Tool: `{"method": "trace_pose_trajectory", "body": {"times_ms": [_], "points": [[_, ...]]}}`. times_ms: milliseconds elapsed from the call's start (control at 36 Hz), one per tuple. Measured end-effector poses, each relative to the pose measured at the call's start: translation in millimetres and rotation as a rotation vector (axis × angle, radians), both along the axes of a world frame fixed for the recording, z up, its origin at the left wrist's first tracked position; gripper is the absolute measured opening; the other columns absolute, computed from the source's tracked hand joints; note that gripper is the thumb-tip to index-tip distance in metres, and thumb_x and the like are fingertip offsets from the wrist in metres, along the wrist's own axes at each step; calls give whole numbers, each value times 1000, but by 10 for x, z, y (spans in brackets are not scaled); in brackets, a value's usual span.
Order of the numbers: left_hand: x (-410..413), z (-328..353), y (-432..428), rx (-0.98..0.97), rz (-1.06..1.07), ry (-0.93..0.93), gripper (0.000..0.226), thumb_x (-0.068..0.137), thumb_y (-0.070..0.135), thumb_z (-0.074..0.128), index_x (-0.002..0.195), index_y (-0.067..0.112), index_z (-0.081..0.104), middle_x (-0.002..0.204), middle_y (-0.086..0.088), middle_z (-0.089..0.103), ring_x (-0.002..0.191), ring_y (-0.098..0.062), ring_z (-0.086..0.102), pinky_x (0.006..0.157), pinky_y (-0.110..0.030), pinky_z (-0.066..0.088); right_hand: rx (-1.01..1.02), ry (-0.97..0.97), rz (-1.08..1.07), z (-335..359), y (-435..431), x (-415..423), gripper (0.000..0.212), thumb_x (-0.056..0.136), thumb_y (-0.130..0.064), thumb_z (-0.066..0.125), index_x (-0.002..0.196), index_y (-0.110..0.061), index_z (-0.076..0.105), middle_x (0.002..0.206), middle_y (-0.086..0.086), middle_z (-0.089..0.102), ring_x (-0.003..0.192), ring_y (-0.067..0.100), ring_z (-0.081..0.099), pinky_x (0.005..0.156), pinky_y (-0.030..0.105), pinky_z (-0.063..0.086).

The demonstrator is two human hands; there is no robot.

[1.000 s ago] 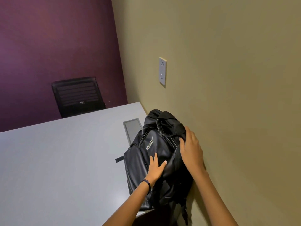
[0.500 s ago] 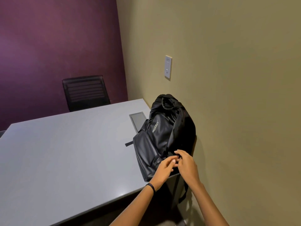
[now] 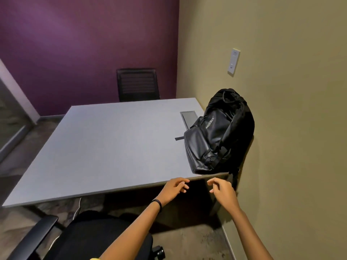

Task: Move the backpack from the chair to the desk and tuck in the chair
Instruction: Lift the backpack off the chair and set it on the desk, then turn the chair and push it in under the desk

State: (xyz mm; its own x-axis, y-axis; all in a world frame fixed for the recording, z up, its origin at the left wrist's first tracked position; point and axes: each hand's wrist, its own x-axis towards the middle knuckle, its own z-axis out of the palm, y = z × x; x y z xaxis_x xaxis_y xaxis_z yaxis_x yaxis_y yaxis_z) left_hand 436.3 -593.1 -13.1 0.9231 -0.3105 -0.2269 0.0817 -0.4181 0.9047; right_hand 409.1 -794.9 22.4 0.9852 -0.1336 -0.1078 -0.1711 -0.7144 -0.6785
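The black backpack (image 3: 218, 134) stands on the grey desk (image 3: 112, 147) at its near right corner, leaning against the beige wall. Just in front of the desk's near edge, my left hand (image 3: 173, 189) and my right hand (image 3: 222, 190) hover below the backpack with fingers loosely curled and apart, holding nothing. A black office chair (image 3: 88, 237) with an armrest sits below me at the bottom left, its seat pulled out from under the desk.
A second black chair (image 3: 138, 84) stands at the desk's far side against the purple wall. A grey cable hatch (image 3: 188, 117) lies in the desktop beside the backpack. A wall switch plate (image 3: 233, 61) is on the beige wall to the right. A glass partition is at the far left.
Both hands have let go of the backpack and drawn back past the desk's near edge. The view has pulled back and down, bringing the near chair into sight.
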Motion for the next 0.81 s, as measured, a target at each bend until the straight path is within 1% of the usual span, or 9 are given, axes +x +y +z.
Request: {"method": "trace_pose_trajectory", "body": {"times_ms": [83,167,250,333,417,528,639,750,806], "points": [[-181,44,179,11,61,-9,27,99,20,40,114,13,61,100,-3,67,81,-7,64,80,-16,50,0,22,55,18,119,-185,25,92,-5,46,102,-13,67,104,3,71,87,17,68,80,30,51],[-381,113,347,21,94,-30,27,99,18,39,116,11,59,108,-12,68,88,-15,64,89,-24,49,-3,32,106,33,224,-369,25,93,-6,45,104,-12,66,106,4,70,89,16,67,77,26,48],[-597,189,504,34,137,-38,29,99,18,38,120,8,57,111,-14,66,93,-17,63,95,-29,48,6,22,144,33,308,-569,24,93,-7,45,105,-13,66,106,4,69,91,16,66,76,24,47],[-847,251,645,59,181,-46,31,99,17,38,121,8,57,111,-15,66,92,-18,63,96,-32,48,31,16,181,30,390,-794,25,94,-6,44,104,-13,66,106,4,69,88,15,67,62,14,43],[-1132,295,789,100,209,-66,30,99,16,38,119,10,59,109,-14,67,88,-16,64,96,-33,49,57,9,212,7,487,-1053,25,93,-6,45,104,-14,67,104,2,69,86,12,66,57,8,37],[-1526,324,994,161,240,-76,30,99,18,38,119,14,59,108,-10,68,89,-14,64,92,-28,48,95,1,267,-51,649,-1392,24,93,-6,46,103,-15,67,101,2,70,80,8,65,57,10,38],[-1973,337,1243,225,279,-76,29,98,17,38,117,17,60,108,-7,68,91,-17,65,89,-29,50,126,-1,320,-142,866,-1725,26,92,-4,46,102,-15,67,101,1,69,80,8,66,72,19,47],[-2427,322,1558,340,323,-72,29,97,18,39,115,18,62,107,-5,70,91,-16,67,82,-26,49,159,12,391,-236,1158,-2063,29,89,0,45,99,-15,68,99,0,70,78,9,67,78,28,54],[-2638,319,1736,396,346,-66,28,96,19,41,113,20,63,108,-2,70,90,-15,67,84,-30,51,171,29,421,-271,1333,-2219,31,88,1,44,97,-15,68,99,1,70,78,12,69,79,32,56]]}}
